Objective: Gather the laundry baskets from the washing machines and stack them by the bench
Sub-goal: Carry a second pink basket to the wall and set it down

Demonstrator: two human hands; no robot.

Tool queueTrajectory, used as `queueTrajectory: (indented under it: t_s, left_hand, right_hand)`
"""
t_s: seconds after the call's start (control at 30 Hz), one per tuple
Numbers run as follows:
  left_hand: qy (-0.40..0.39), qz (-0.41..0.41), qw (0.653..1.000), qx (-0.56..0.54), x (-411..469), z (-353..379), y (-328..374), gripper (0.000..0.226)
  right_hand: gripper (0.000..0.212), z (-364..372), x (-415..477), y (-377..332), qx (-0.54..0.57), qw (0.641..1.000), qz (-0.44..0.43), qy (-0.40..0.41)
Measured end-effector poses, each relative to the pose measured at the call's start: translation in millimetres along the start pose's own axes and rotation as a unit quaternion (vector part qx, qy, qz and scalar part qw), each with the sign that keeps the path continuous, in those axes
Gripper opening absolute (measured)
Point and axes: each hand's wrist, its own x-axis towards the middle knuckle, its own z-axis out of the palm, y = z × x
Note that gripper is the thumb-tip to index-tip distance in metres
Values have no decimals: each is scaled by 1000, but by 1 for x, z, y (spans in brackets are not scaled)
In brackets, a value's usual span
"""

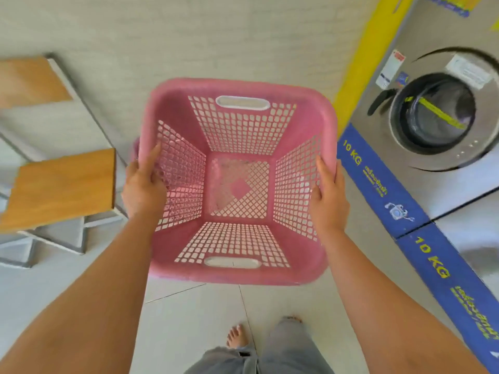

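A pink plastic laundry basket (240, 273) with lattice walls and two slot handles hangs in front of me above the tiled floor, empty, its open top facing the camera. My left hand (143, 187) grips its left rim, thumb inside the wall. My right hand (328, 193) grips the right rim the same way. Wooden bench seats (62, 187) on a grey metal frame stand to the left of the basket. A front-loading washing machine (434, 117) with a round glass door stands to the right.
A blue band marked "10 KG" (378, 182) runs along the base of the machines on the right, with a yellow strip (361, 63) beyond it. My bare foot (237, 337) and grey trousers show below the basket on pale floor tiles.
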Motion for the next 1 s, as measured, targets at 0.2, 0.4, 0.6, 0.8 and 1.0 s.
queueTrajectory:
  t_s: [0.2, 0.4, 0.6, 0.8, 1.0]
  left_hand:
    - [126, -21, 992, -2, 54, -53, -32, 59]
    - [202, -55, 978, -5, 109, -72, -64, 59]
    - [190, -77, 978, 21, 194, -34, -104, 58]
    - [92, -134, 985, 62, 287, 29, -142, 55]
    - [29, -165, 982, 92, 351, 82, -181, 56]
  right_hand:
    - [65, 58, 42, -85, 38, 994, -97, 15]
    - [65, 129, 94, -144, 78, 984, -162, 4]
    - [65, 222, 160, -163, 77, 981, -169, -60]
    - [61, 315, 223, -157, 28, 985, -104, -133]
    - [58, 390, 263, -147, -11, 979, -64, -195]
